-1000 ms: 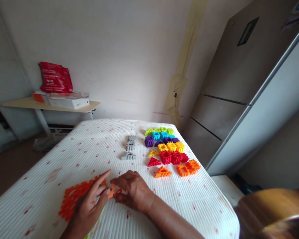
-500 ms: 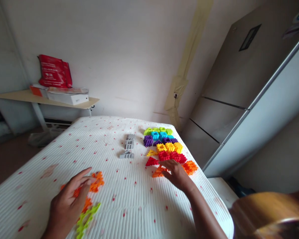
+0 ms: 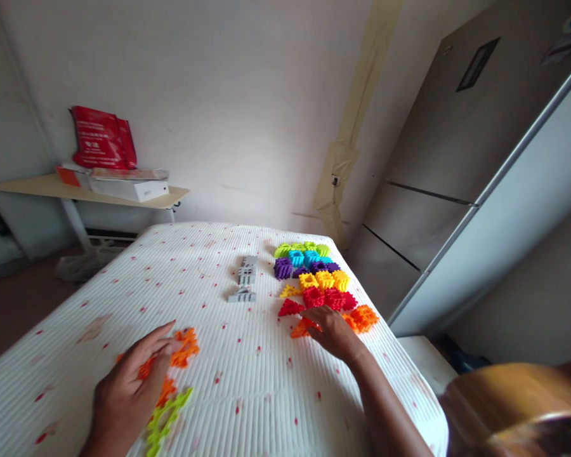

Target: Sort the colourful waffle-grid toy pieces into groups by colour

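Observation:
On the left of the table, my left hand (image 3: 131, 384) has its thumb and fingertips closed at an orange notched building piece (image 3: 186, 348). More orange shows between its fingers and under the thumb. A lime-green notched frame piece (image 3: 166, 422) lies just below that hand, partly covered by it. Over at the right, my right hand (image 3: 330, 330) reaches down to the near row, index finger and thumb on either side of an orange triangular building piece (image 3: 303, 327). Its other fingers hide part of the stack. A red triangular piece (image 3: 290, 308) lies just beyond.
Stacked building pieces stand in colour rows: orange (image 3: 364, 318), red (image 3: 333, 298), yellow (image 3: 324, 280), purple (image 3: 282, 268), blue (image 3: 295, 258), lime green (image 3: 282, 251). Grey pieces (image 3: 247, 274) line up at mid-table. A fridge (image 3: 423, 152) stands right; a wooden chair back (image 3: 514, 400) is near.
My right hand has shifted slightly left and more of the orange stack shows behind it. My left hand and the pieces near it look unmoved.

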Action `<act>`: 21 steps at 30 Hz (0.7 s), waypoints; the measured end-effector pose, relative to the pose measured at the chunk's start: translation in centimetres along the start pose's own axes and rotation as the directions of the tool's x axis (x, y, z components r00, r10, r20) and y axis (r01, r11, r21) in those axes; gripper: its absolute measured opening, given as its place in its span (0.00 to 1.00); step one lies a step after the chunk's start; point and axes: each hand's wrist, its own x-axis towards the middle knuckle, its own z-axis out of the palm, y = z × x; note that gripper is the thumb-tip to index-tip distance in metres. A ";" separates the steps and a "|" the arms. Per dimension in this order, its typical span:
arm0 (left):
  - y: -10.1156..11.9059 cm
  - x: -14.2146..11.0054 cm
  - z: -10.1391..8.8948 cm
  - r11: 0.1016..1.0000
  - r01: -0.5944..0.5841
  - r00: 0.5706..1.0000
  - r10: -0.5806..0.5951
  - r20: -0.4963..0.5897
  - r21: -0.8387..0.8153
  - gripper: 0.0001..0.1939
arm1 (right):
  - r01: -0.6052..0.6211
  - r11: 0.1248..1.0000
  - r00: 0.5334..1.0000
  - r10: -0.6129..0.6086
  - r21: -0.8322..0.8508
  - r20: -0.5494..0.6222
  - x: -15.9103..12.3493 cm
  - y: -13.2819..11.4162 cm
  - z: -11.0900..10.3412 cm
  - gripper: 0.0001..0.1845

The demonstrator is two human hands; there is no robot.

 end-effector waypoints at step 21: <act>-1.2 1.4 -1.6 0.947 -0.141 0.978 0.178 -0.105 0.288 0.14 | -0.022 0.987 0.987 -0.004 -0.162 -0.159 -0.8 -0.6 0.8 0.28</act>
